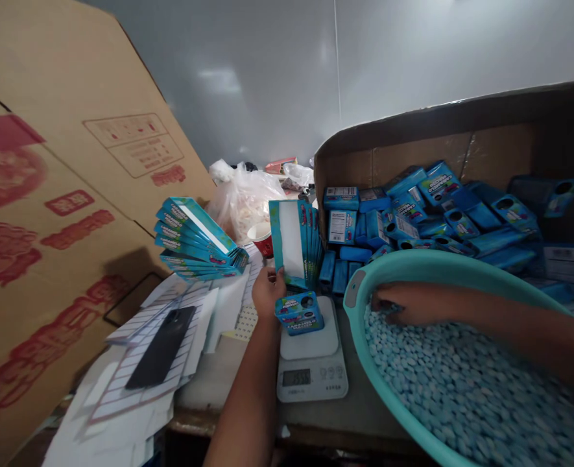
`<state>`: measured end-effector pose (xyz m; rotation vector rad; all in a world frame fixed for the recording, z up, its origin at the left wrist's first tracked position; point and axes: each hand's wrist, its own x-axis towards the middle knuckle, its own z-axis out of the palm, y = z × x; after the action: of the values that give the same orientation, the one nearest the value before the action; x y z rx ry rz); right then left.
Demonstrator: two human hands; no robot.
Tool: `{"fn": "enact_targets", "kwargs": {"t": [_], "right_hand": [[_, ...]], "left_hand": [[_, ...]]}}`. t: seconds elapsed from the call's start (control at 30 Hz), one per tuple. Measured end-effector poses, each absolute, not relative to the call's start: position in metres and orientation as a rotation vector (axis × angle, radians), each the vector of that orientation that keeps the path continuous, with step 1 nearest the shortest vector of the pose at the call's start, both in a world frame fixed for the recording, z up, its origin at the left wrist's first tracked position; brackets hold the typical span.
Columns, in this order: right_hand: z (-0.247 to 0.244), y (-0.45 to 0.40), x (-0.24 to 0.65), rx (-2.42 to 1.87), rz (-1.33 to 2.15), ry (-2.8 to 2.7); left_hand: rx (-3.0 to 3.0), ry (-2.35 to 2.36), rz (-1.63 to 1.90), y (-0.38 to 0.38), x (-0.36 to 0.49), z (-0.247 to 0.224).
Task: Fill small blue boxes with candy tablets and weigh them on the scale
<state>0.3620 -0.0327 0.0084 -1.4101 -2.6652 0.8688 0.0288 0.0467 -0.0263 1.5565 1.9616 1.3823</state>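
A flattened cardboard carton (67,194) printed in red leans at left of frame. A black smartphone (161,347) lies on ruled paper sheets (121,402) at lower left; a plastic bag (242,201) and red paper cup (261,239) stand beyond, before a grey wall (218,78).

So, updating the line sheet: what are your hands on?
Left hand gripping flat blue cardboard boxes above white digital scale. Right hand in teal plastic basin among pale blue round tablets. Another blue box on scale.

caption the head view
Left hand holds flat blue cartons above a digital scale; right hand dips into a teal basin of pale blue tablets
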Motion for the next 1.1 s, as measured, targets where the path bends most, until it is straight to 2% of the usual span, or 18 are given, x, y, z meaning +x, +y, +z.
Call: {"fn": "enact_targets", "kwargs": {"t": [0.33,0.7,1.1], "right_hand": [[0.001,-0.033,0.364,-1.372,0.793,-2.664],[0.016,-0.040,0.357,-1.464,0.764,-2.699],[0.006,-0.037,0.362,-1.412,0.835,-2.642]], "left_hand": [[1.621,1.951,1.319,0.048,0.026,-0.032],[1.631,1.916,1.378,0.053,0.027,-0.041],[1.659,1.981,1.309,0.046,0.019,-0.036]]}}
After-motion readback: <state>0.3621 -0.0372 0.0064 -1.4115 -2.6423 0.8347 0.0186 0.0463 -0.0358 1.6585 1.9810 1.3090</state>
